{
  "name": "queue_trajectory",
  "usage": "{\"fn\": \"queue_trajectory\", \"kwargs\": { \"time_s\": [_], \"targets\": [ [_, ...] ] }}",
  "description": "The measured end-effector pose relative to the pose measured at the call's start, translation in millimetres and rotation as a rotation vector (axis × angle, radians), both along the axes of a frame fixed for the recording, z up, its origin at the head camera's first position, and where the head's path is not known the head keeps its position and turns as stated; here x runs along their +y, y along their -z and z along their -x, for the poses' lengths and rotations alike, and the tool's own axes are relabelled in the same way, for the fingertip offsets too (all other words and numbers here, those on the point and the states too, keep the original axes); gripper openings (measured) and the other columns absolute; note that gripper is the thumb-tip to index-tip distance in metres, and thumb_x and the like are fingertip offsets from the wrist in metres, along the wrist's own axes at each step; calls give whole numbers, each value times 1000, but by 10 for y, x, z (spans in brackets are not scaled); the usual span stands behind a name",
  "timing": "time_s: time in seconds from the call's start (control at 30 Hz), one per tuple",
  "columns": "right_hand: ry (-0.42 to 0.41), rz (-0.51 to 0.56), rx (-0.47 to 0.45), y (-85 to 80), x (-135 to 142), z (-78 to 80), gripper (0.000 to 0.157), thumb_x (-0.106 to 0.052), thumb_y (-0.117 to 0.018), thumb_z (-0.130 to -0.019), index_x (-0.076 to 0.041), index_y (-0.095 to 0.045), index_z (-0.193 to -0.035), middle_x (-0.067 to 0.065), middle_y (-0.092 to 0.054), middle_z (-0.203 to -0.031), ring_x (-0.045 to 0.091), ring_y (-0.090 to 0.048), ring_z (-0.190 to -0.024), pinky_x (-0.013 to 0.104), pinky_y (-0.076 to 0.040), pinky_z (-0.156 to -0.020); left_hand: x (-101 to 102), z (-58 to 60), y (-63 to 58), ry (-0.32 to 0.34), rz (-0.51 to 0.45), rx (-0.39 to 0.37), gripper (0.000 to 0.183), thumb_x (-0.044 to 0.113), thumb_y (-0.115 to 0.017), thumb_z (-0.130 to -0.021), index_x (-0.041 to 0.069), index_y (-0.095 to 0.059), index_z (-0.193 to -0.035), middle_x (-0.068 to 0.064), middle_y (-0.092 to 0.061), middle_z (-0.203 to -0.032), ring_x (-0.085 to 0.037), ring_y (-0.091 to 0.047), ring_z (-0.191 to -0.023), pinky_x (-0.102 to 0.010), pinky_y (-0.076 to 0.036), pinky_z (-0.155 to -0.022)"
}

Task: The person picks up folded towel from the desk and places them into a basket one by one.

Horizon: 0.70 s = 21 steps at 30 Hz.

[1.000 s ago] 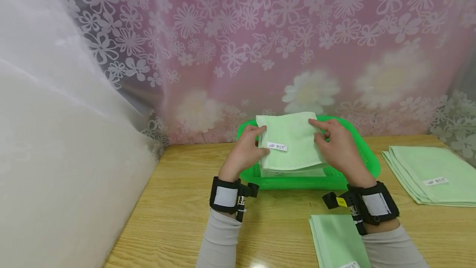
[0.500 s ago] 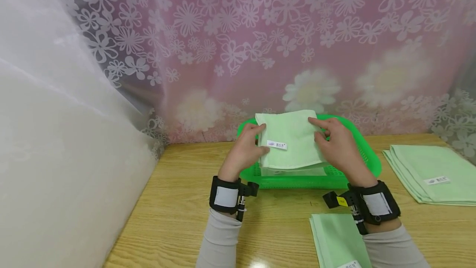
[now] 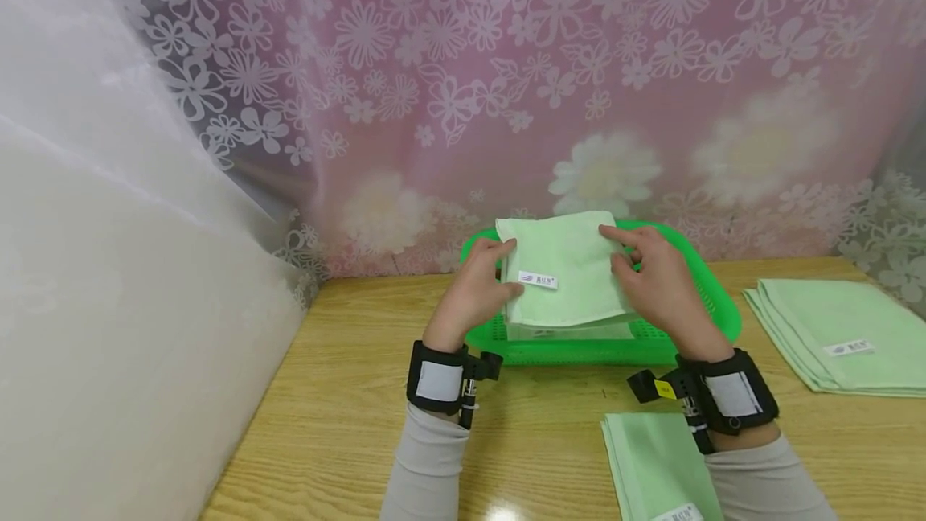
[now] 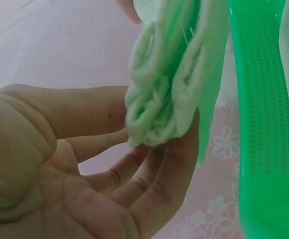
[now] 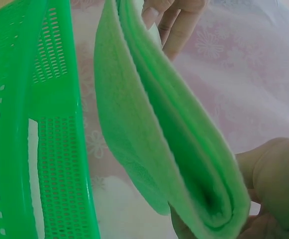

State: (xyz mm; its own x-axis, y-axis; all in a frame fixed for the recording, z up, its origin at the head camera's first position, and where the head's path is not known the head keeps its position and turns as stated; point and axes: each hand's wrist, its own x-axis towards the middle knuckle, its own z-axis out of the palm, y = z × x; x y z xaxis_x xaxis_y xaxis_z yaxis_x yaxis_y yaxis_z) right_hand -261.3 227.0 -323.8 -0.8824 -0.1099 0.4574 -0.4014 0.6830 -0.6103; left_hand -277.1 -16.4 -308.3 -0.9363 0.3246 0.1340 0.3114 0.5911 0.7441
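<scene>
A folded light-green towel [image 3: 571, 264] with a small white label hangs between both hands over a green plastic basket [image 3: 579, 354]. At its left edge my left hand [image 3: 473, 288] grips it, thumb on the near face and fingers behind. My right hand [image 3: 658, 284] pinches the opposite edge. In the left wrist view the layered folds of the towel [image 4: 166, 84] sit between thumb and fingers. From the right wrist the towel [image 5: 149, 114] shows as a doubled loop, apart from the basket wall [image 5: 59, 164]. A pale flat piece [image 3: 571, 332] lies inside the basket, partly hidden.
To the right of the basket lies a stack of folded green towels [image 3: 854, 328] on the wooden table [image 3: 347, 392]. Another folded towel [image 3: 654, 457] lies near the front, partly under the right forearm. A floral curtain [image 3: 448, 103] hangs behind, and a white sheet [image 3: 130, 280] closes off the left.
Both hands keep their hold on the towel above the basket. The whole head view has shifted very slightly; otherwise nothing has visibly moved.
</scene>
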Motion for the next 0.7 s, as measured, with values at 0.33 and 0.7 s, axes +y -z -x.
{"fn": "queue_trajectory", "kwargs": {
  "time_s": [0.33, 0.7],
  "targets": [
    [4, -13, 4, -19, -10, 20, 46, -1, -46, -99, -11, -57, -143, 20, -53, -119, 15, -33, -49, 27, -30, -44, 19, 8, -16, -3, 6, 17, 67, 1, -69, -93, 7, -40, -153, -15, -37, -149, -31, -54, -109, -32, -52, -76],
    [4, -30, -19, -36, -12, -14, 39, -4, -43, -102, -13, -69, -129, 19, -54, -124, 30, -57, -85, 29, -33, -45, -1, 11, -12, 3, 5, 8, 68, 1, -69, -92, 8, -40, -153, -17, -39, -146, -30, -54, -108, -30, -52, -72]
  ]
}}
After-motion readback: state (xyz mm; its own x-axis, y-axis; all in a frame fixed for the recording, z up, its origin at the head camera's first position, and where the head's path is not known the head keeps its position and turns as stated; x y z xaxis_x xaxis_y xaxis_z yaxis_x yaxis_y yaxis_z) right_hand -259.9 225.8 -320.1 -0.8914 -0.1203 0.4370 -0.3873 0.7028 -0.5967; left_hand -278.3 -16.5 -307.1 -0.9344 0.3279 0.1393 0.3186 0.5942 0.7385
